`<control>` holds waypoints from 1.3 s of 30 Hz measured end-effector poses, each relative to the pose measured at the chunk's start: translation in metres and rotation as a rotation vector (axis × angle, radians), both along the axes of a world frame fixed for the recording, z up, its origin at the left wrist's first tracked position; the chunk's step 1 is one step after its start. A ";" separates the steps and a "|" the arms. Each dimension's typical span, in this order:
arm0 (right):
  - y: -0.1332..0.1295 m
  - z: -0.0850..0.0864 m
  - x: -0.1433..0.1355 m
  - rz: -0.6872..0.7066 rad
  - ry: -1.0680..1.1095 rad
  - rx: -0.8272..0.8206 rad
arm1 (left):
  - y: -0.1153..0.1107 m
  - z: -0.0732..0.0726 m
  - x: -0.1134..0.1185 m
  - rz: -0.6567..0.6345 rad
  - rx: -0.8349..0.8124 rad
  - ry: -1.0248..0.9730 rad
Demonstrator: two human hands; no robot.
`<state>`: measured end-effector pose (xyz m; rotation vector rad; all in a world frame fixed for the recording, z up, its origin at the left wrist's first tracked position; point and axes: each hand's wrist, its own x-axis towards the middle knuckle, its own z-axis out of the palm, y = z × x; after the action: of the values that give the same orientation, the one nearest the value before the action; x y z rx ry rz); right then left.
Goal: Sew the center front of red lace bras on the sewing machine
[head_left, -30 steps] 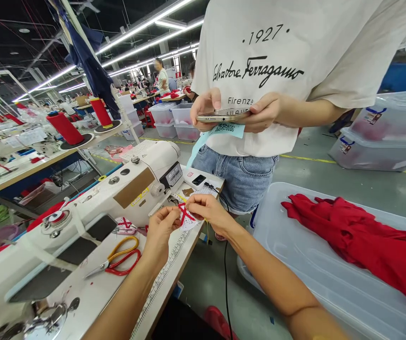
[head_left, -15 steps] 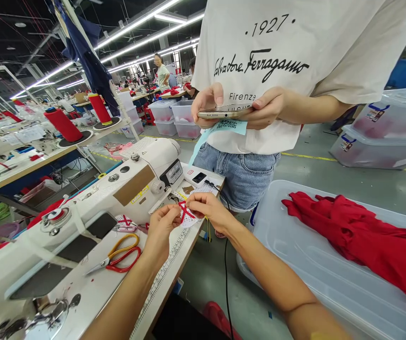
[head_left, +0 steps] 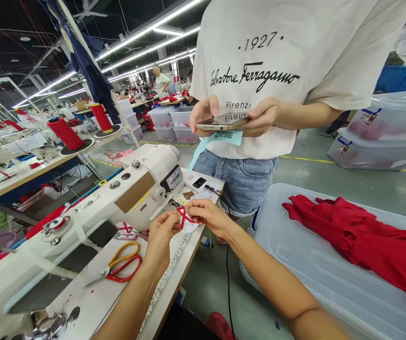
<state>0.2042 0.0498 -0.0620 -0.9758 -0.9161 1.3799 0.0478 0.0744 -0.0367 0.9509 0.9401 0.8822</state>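
Observation:
Between my two hands is a small white patterned fabric piece with red crossed strips. My left hand pinches its left edge, fingers closed. At its upper right edge, my right hand grips it between thumb and fingers. Both hands hold it just above the front edge of the sewing table, over a printed ruler strip. Left of my hands lie scissors with one yellow and one red handle. A similar piece with a red cross rests behind them, beside the white sewing machine.
A person in a white shirt stands opposite, holding a phone and a light blue paper strip. To the right, red fabric lies on a plastic bin lid. A black cable hangs off the table edge.
My hands still hold the fabric piece, which is now turned slightly and shows more of its red cross. The view has shifted a little; the person opposite still holds the phone.

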 end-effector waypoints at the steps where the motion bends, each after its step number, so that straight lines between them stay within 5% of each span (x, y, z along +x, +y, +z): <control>1: 0.001 -0.001 0.000 0.009 0.015 -0.001 | 0.000 0.000 0.000 0.005 -0.001 -0.005; 39: 0.005 -0.012 -0.006 0.037 0.111 -0.004 | 0.004 -0.008 -0.005 0.021 -0.018 -0.048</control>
<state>0.1978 0.0550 -0.0739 -0.8799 -0.8524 1.4528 0.0430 0.0781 -0.0448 0.9023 0.9170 0.9098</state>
